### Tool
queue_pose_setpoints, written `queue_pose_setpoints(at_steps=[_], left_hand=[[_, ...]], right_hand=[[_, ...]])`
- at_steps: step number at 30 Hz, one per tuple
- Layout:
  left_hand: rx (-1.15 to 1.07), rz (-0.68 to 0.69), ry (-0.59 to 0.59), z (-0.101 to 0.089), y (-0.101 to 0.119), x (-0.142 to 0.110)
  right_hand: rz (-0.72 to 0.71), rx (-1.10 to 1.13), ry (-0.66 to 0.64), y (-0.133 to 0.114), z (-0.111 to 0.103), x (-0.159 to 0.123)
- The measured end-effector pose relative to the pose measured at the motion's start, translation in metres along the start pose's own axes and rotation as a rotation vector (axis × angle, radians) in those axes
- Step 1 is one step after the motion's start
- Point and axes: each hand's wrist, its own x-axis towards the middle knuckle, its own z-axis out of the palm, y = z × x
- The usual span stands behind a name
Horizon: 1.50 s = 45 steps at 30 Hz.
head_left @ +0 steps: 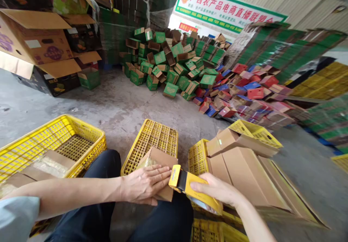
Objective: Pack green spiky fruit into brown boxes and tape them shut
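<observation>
A small brown cardboard box (163, 157) rests by my knees, partly over an upturned yellow crate (156, 135). My left hand (148, 184) lies flat across the box with its fingers stretched out, hiding much of its top. Clear tape shows at the box's far left corner. In my right hand (212, 191) is a yellow tape dispenser (194, 186), its head at the right edge of the box, close to my left fingertips. Whether tape runs from the dispenser onto the box, I cannot tell.
At left, a yellow basket (89, 133) holds taped cardboard boxes (51, 164). To the right, flat cardboard cartons (244, 173) lean on another yellow crate (198, 158). Heaps of green boxes (170, 90) and red boxes (255, 93) cover the floor farther back. Large open cartons (49, 46) stand at far left.
</observation>
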Motion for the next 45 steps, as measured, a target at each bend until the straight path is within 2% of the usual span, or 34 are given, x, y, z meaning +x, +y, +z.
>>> queue_pose_setpoints(at_steps=[4,8,12,16,20,24,28,34,38,41,45], left_hand=[[-0.005,0.016,-0.027,-0.002,-0.006,0.001],[-0.053,0.023,-0.025,-0.006,-0.007,0.005],[-0.096,0.031,-0.021,-0.006,-0.006,0.01],[-0.134,0.012,-0.014,-0.009,-0.009,0.004],[-0.115,-0.045,-0.055,-0.01,-0.009,0.002],[-0.034,-0.097,-0.107,0.0,0.0,0.016],[-0.018,-0.035,-0.107,0.008,0.003,0.028],[-0.056,0.025,-0.126,-0.002,-0.01,0.02],[-0.1,0.016,-0.126,-0.009,-0.014,0.018],[-0.146,0.004,-0.112,-0.009,-0.014,0.02],[-0.228,-0.01,-0.035,-0.01,-0.013,0.019]], right_hand=[[0.002,0.061,-0.043,0.023,0.003,-0.002],[0.034,0.121,0.003,0.044,0.003,-0.009],[0.034,0.12,0.07,0.055,0.003,-0.015],[0.041,0.135,0.073,0.064,0.004,-0.014],[0.048,0.143,0.099,0.07,0.008,-0.003],[0.026,0.119,0.086,0.072,0.007,0.006],[0.015,0.107,0.05,0.071,0.006,0.005],[0.01,0.189,0.053,0.073,0.005,-0.003],[0.021,0.169,0.047,0.09,-0.001,-0.004],[0.016,0.141,0.092,0.099,-0.002,0.0],[0.009,0.08,0.088,0.086,0.005,0.014]])
